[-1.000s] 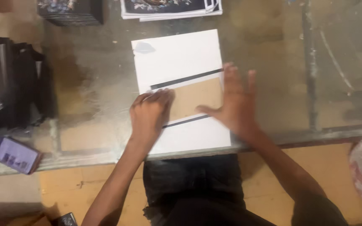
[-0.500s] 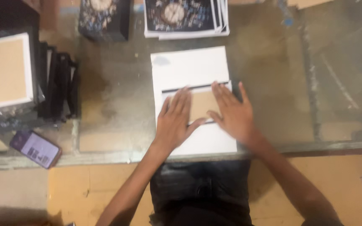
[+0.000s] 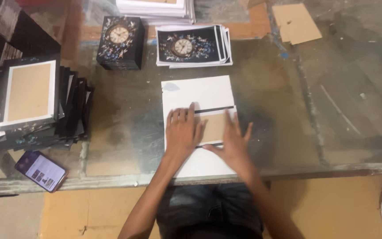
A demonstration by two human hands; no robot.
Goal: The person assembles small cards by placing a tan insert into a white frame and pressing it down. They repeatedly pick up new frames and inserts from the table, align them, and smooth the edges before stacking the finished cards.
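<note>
A white sheet point(image 3: 200, 90) lies flat on the glass-topped table point(image 3: 279, 110) in front of me. Across its middle sits a brown cardboard strip point(image 3: 215, 126) edged by two thin black bands. My left hand point(image 3: 182, 132) presses flat on the left part of that strip, fingers together and pointing away from me. My right hand point(image 3: 233, 144) lies flat on the right part, fingers spread. Neither hand grips anything.
A stack of dark prints with a clock picture point(image 3: 193, 44) and a black box with the same picture point(image 3: 120, 42) lie beyond the sheet. Black frames with brown backing point(image 3: 32, 95) are stacked at the left. A phone point(image 3: 40, 170) lies near the front edge. Cardboard pieces point(image 3: 295, 22) rest far right.
The camera view has shifted, so the sheet sits lower right of the stacks now. My hands have stayed pressed on the strip, the left hand flatter and the right hand's fingers spread wider.
</note>
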